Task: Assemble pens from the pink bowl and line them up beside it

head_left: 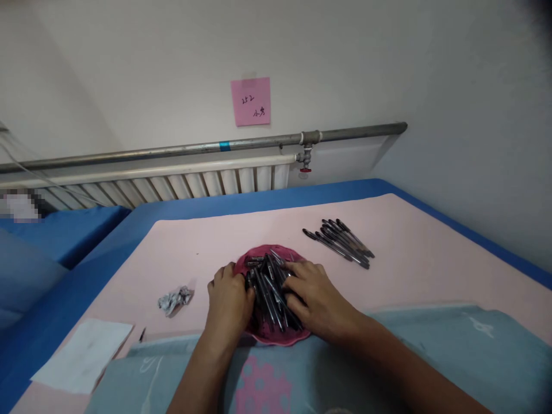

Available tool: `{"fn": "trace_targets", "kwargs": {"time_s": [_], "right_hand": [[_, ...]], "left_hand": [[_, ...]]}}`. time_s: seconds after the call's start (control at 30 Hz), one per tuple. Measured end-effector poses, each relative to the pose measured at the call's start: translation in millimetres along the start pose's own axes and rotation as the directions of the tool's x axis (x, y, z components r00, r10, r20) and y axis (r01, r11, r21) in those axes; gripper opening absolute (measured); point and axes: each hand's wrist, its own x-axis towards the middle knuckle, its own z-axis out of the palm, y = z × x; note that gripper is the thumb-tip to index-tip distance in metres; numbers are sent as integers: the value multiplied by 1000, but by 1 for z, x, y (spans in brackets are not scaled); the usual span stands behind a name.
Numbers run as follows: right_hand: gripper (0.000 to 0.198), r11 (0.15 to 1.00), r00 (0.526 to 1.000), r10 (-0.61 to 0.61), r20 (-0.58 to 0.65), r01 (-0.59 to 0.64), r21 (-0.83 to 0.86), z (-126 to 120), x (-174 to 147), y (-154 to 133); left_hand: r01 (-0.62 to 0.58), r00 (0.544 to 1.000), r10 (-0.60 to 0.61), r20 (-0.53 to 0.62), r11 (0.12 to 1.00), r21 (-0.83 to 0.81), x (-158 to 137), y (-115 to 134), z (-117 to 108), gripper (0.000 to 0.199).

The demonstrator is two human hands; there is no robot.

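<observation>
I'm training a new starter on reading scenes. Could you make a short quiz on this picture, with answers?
1. True or false: the row of loose pens lies farther from the person than the right hand.

2. What sits between the right hand and the left hand?
A) a sheet of white paper
B) a round pink container with pens inside
C) a pink note

3. Fill in: the crumpled wad lies to the person's ____ of the container.

Key: 1 true; 2 B; 3 left.
</observation>
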Motion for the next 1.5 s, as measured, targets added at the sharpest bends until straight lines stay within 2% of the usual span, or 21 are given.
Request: {"fn": "trace_targets", "kwargs": {"time_s": [0.23, 0.4, 0.5, 0.6, 0.67, 0.83, 0.97, 1.1, 1.27, 1.5], "right_hand": [[16, 999, 999, 30, 23, -30, -15, 5, 0, -6], [20, 1000, 1000, -10, 17, 10, -12, 12, -1, -11], [16, 1000, 999, -25, 21, 25, -19, 14, -2, -11], [10, 1000, 1000, 10, -9, -10, 7, 14, -1, -10], [8, 997, 998, 59, -35, -57, 42, 14, -1, -9], [3, 980, 987, 139, -85, -125, 153, 13, 2, -6], [6, 931, 973, 198, -117, -149, 334, 8, 5, -5], [8, 857, 963, 252, -93, -177, 484, 1, 6, -6], [8, 847, 962, 259, -87, -183, 499, 1, 6, -6], [8, 847, 959, 261, -107, -175, 502, 0, 7, -6]], "left_hand": [[11, 1000, -10, 29, 1000, -24, 2, 0, 2, 33], [42, 998, -39, 48, 998, -54, 4, 0, 2, 29], [38, 998, -33, 54, 996, -82, 4, -1, 0, 29], [43, 998, -38, 51, 994, -103, 3, -2, -1, 29], [44, 999, -42, 26, 993, -105, 1, -2, -2, 29], [16, 993, -28, -118, 994, -108, -5, 2, -6, 28], [-26, 998, 22, -54, 997, -70, -11, 10, -10, 23], [-110, 993, 109, 44, 993, 29, -18, 17, -12, 28], [-198, 972, 190, 136, 979, 44, -21, 20, -10, 28], [-163, 979, 160, 128, 986, 16, -19, 19, -8, 24]]}}
